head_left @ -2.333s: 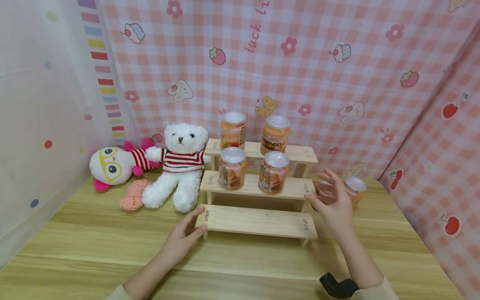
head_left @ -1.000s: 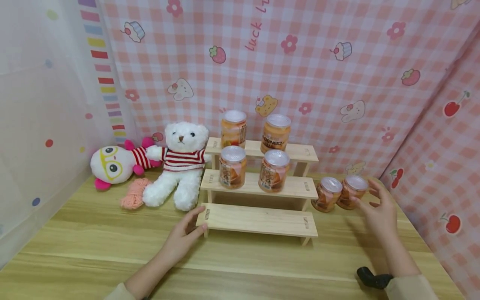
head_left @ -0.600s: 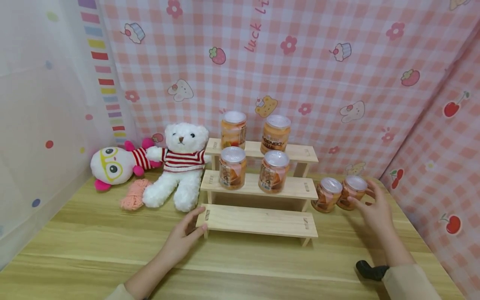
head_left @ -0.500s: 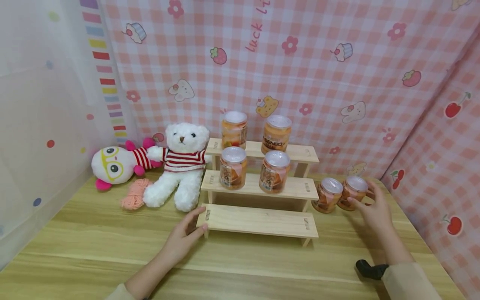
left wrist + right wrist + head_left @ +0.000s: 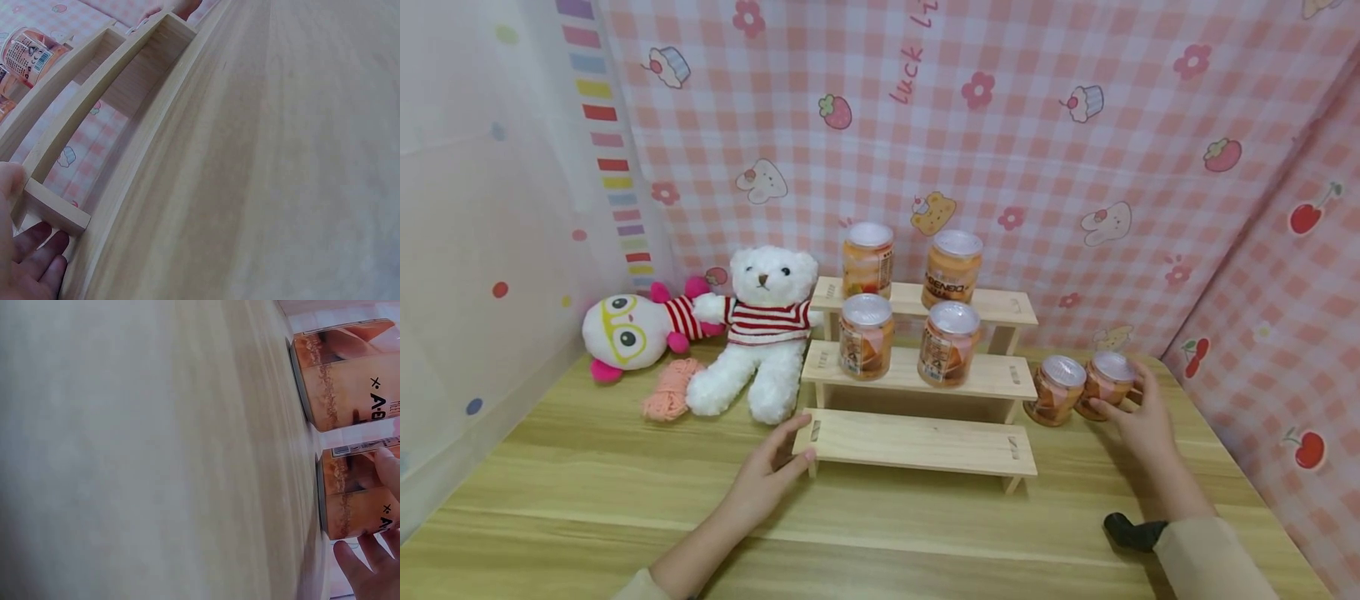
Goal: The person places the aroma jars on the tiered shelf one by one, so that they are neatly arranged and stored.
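My right hand [image 5: 1150, 429] grips the right one of two orange-labelled cans [image 5: 1105, 385] with pale lids, which stand on the table to the right. In the right wrist view the thumb lies on one side of this can [image 5: 350, 481], the fingers on the other. The other can [image 5: 1056, 390] stands just left of it. A three-tier wooden display stand [image 5: 917, 442] is in the middle. My left hand [image 5: 758, 483] holds the left end of its lowest tier; in the left wrist view, fingers [image 5: 44, 262] reach behind the stand's leg [image 5: 57, 209].
Two cans [image 5: 867, 337] stand on the middle tier and two cans [image 5: 952, 271] on the top tier. Left of the stand are a white teddy bear [image 5: 767, 325], a pink plush toy [image 5: 625, 333] and peach yarn [image 5: 673, 390]. Checked cloth [image 5: 1037, 167] hangs behind.
My right hand has moved right from beside the stand to the farther can, and its thumb and fingers have closed around it. The left hand has stayed on the stand.
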A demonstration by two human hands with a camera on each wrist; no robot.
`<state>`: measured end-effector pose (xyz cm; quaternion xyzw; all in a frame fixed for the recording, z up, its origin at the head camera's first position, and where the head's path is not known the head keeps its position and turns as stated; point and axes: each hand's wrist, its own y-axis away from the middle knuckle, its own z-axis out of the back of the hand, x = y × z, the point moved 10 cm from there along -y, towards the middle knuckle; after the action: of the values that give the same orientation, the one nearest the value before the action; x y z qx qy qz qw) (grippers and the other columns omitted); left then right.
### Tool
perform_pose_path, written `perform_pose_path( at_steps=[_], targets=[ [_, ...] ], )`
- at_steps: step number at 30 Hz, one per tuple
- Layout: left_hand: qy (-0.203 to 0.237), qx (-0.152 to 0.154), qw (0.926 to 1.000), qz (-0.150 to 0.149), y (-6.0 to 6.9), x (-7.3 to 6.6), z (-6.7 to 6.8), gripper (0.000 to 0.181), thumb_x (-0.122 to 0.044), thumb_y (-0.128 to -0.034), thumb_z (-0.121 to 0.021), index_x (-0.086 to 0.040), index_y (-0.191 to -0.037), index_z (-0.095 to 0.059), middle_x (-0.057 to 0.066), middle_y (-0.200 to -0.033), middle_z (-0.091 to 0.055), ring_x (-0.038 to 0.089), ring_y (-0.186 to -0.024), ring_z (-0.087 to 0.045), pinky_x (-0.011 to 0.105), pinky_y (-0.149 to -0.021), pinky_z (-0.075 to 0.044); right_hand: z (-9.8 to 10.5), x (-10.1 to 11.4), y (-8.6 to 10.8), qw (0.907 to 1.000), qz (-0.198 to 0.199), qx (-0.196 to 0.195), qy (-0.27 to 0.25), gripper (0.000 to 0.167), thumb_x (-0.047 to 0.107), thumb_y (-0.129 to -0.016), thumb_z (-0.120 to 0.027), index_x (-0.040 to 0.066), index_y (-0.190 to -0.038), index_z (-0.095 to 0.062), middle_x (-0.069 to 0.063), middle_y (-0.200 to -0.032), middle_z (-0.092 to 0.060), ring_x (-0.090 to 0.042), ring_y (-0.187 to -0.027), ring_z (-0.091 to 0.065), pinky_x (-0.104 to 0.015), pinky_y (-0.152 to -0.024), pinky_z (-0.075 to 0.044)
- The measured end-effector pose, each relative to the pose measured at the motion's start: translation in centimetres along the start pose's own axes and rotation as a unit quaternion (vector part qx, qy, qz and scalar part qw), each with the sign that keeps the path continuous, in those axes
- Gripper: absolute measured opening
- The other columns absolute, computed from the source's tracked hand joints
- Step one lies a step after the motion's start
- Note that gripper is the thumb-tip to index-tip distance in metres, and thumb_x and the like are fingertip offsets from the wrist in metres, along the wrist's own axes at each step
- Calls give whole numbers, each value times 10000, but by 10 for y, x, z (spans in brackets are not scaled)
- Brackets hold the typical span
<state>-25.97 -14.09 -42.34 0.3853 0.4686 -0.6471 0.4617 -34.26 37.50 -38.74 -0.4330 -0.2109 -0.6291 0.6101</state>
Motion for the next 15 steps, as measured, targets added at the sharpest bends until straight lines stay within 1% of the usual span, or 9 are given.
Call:
perform_pose_path(
  at_steps=[2,3,5,7,9,15],
  targets=[
    [-7,-8,10000,5,0,0,0,472,-183,-935,-644,-70,-1370,-500,179,-1467,-380,353,-1327,-343,440,-1068,-303,0,0,0,10000,-10,-21,-60,841,121,-896,-689,49,-1518,-128,-358,-1380,-319,-503,-1220,-371,-392,-890,-462],
    [-10,-10,10000,12,1,0,0,472,-186,-936,-644,-72,-1371,-500,177,-1467,-381,351,-1327,-344,441,-1069,-304,-1,0,0,9999,-28,-34,-97,841,115,-895,-690,52,-1518,-130,-357,-1378,-317,-501,-1219,-370,-298,-858,-467],
    [-18,-15,10000,33,1,0,0,474,-194,-936,-644,-80,-1373,-499,173,-1468,-382,351,-1325,-348,447,-1068,-308,0,-1,0,9998,-49,-75,-165,834,98,-891,-690,55,-1517,-141,-358,-1374,-314,-502,-1217,-370,-132,-769,-426],
    [-10,-11,10000,41,1,0,0,475,-196,-936,-643,-81,-1374,-498,172,-1469,-381,353,-1325,-349,454,-1068,-310,0,-1,1,9996,-68,-124,-229,825,88,-889,-691,60,-1515,-155,-357,-1371,-317,-499,-1213,-373,-43,-693,-364],
    [-2,-18,10000,65,1,1,1,476,-195,-935,-645,-83,-1374,-500,170,-1466,-387,354,-1323,-351,460,-1067,-311,1,-2,1,9995,-78,-204,-218,814,91,-885,-696,59,-1510,-175,-353,-1366,-331,-493,-1203,-385,-29,-680,-357],
    [31,-3,10000,90,0,1,0,476,-194,-936,-643,-81,-1375,-498,167,-1468,-384,355,-1326,-346,462,-1070,-307,7,-8,3,9985,-219,-475,-157,798,126,-874,-716,81,-1501,-226,-318,-1365,-371,-453,-1185,-416,-37,-677,-371]
  ],
)
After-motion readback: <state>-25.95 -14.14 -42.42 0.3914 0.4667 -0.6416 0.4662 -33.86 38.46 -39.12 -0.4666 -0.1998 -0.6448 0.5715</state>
